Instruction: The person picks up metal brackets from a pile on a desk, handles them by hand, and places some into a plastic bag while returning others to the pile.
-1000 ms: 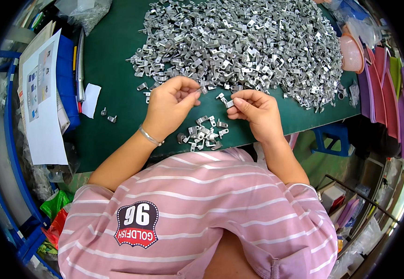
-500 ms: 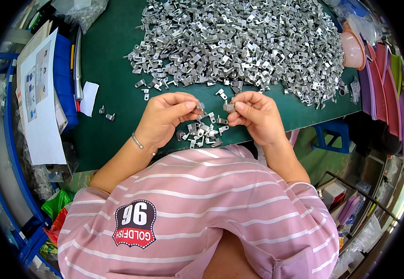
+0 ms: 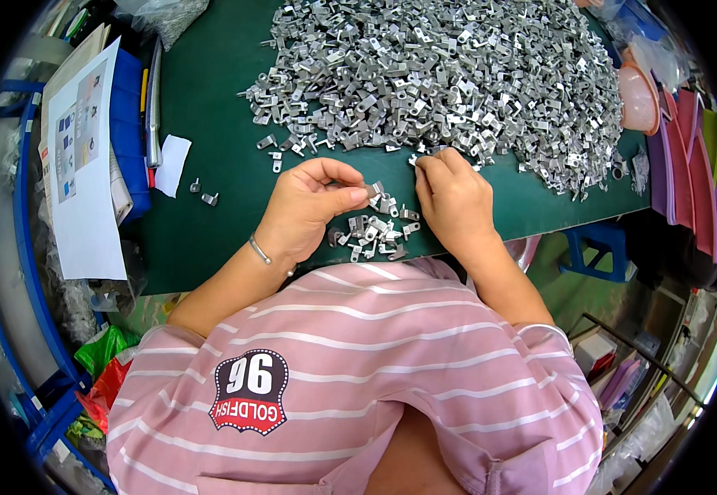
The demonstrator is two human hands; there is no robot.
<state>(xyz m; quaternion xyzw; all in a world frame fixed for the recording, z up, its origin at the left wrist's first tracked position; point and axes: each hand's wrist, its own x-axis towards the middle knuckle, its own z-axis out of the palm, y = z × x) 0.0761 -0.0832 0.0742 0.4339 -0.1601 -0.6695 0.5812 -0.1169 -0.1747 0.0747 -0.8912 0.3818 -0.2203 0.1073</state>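
A small, flat-sided grey metal bracket [image 3: 374, 190] is clamped between the fingers of the left hand [image 3: 305, 202], on the near side of the large heap of silver metal brackets [image 3: 449, 74]. At the heap's near edge, a bright metal piece [image 3: 413, 160] is met by the bent fingers of the right hand [image 3: 461, 198]; whether it is gripped cannot be told. If the left pinch is loosened, the bracket could be lost among the small cluster of silver brackets [image 3: 371, 235] nearer than the heap. Loose neighbours could be scattered across the dark green desk [image 3: 218, 107] by a hasty right-hand pull.
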